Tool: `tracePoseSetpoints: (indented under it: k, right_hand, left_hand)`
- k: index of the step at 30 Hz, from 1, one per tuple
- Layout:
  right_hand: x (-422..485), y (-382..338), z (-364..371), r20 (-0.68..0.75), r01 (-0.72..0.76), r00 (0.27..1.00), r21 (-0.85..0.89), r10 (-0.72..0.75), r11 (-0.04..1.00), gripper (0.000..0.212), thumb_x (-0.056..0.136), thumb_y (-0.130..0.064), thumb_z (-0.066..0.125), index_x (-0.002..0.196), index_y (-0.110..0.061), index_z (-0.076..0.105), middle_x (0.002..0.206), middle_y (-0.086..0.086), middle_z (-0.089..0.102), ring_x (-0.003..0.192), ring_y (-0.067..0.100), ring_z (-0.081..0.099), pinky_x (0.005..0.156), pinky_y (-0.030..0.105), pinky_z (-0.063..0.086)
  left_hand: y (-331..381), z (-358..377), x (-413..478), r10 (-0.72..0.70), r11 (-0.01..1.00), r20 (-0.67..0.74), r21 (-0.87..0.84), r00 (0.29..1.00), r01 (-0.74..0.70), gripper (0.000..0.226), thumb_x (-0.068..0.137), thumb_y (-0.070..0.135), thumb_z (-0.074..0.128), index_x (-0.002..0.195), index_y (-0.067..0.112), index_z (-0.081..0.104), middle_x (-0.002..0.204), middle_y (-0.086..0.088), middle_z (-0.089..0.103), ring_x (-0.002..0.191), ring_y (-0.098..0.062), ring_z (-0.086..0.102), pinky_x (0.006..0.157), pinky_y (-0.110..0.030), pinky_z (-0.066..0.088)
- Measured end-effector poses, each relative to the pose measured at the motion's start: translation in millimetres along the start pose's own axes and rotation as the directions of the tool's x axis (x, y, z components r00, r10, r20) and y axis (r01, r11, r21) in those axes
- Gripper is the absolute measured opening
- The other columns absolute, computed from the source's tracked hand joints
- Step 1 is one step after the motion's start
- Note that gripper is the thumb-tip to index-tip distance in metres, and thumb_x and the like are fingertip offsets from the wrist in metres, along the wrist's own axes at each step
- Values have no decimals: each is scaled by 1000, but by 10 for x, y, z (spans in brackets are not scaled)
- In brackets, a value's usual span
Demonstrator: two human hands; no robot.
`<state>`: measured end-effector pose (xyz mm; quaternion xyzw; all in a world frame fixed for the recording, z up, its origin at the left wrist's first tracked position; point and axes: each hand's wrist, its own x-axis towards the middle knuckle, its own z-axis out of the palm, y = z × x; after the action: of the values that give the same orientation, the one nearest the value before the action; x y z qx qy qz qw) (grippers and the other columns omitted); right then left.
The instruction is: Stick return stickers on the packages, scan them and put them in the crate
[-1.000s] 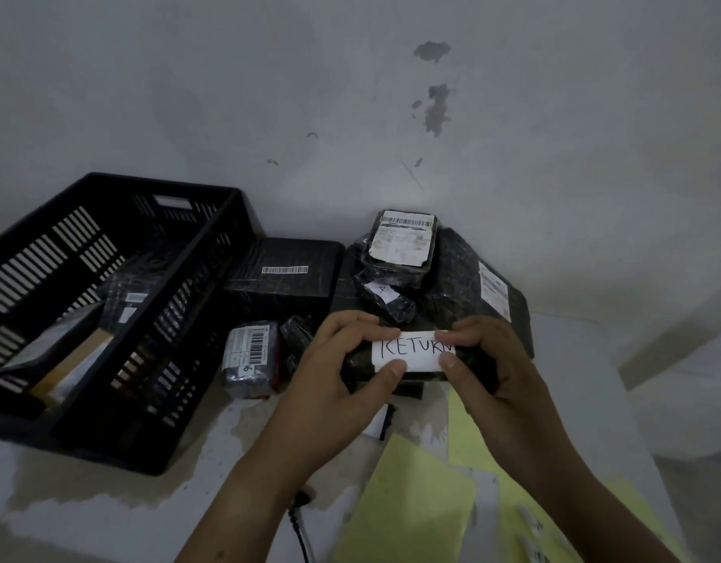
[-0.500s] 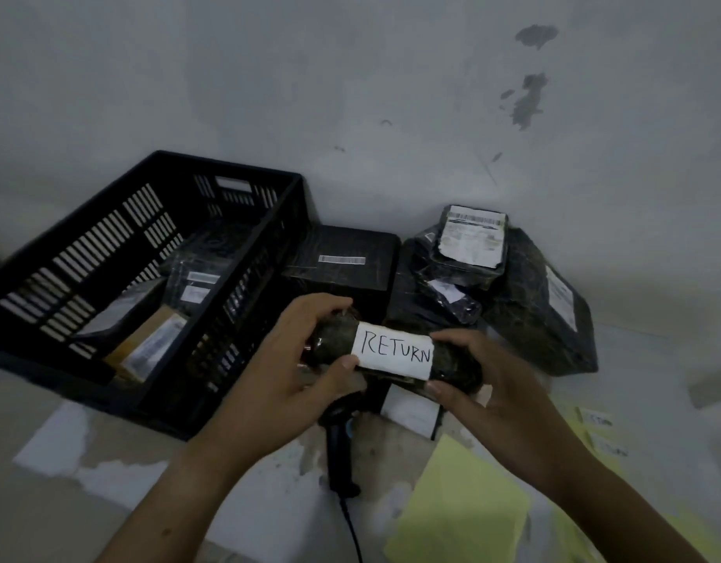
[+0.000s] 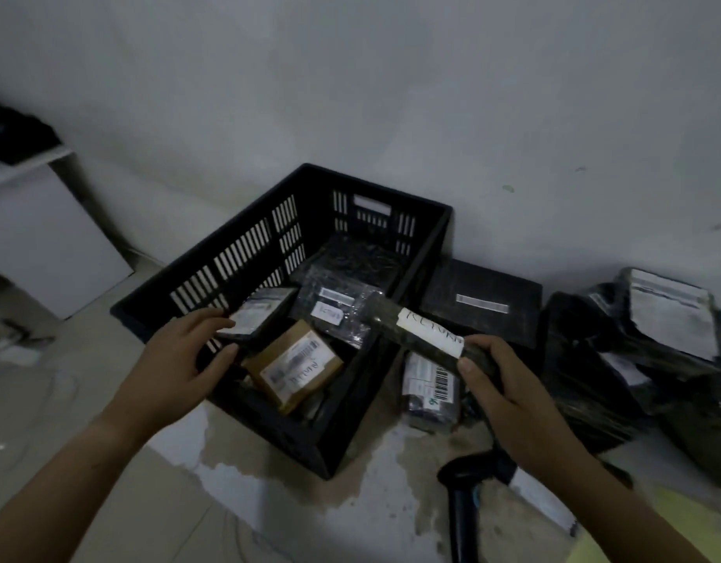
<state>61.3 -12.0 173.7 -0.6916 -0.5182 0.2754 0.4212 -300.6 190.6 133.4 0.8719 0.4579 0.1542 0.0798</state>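
Observation:
My right hand [image 3: 513, 396] grips one end of a dark rolled package [image 3: 391, 321]. A white handwritten RETURN sticker [image 3: 431, 339] sits on the package. Its far end reaches over the right rim of the black slatted crate [image 3: 375, 188]. My left hand [image 3: 176, 359] is over the crate's near left rim with fingers loosely spread, holding nothing. Its fingertips are close to a dark labelled package [image 3: 261, 314] leaning inside. A brown box [image 3: 293, 363] and a clear-wrapped package [image 3: 334, 310] lie in the crate.
A black box [image 3: 480, 306] stands against the wall right of the crate. A small barcoded package [image 3: 431, 384] lies below it. Several dark packages [image 3: 667, 331] are piled at the right. A black handheld scanner [image 3: 464, 493] and yellow sheets [image 3: 683, 518] lie near me.
My left hand has let go of the rolled package and moved left to the crate's rim. My right hand alone has carried the package left over the crate. My view has swung left.

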Motion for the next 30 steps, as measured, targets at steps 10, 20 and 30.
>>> tracePoseSetpoints:
  k: [10,20,30]
  right_hand:
    - [1211,-287,851,-75,118,980,-535,-187,836,39,92,-56,42,113,-32,64,95,-11,68,93,23,60,88,43,47]
    - [1827,-112,1638,185,128,982,-808,42,575,43,96,-33,53,131,-11,41,126,14,54,111,35,55,83,41,47]
    - [1944,101,1893,374,199,898,-817,234,541,44,95,-16,54,137,-11,42,126,15,50,112,29,55,85,39,50]
  left_hand:
    - [-618,45,590,-189,977,140,129,972,171,98,79,89,16,155,31,41,172,-8,9,159,-32,0,125,-56,-3]
    - [-594,73,611,-205,960,166,227,965,165,98,80,86,4,157,36,36,171,-5,18,158,-37,-5,123,-61,-4]
    - [-611,72,587,-160,969,131,209,978,131,89,87,82,11,151,33,46,162,-2,39,157,-39,2,123,-64,1]
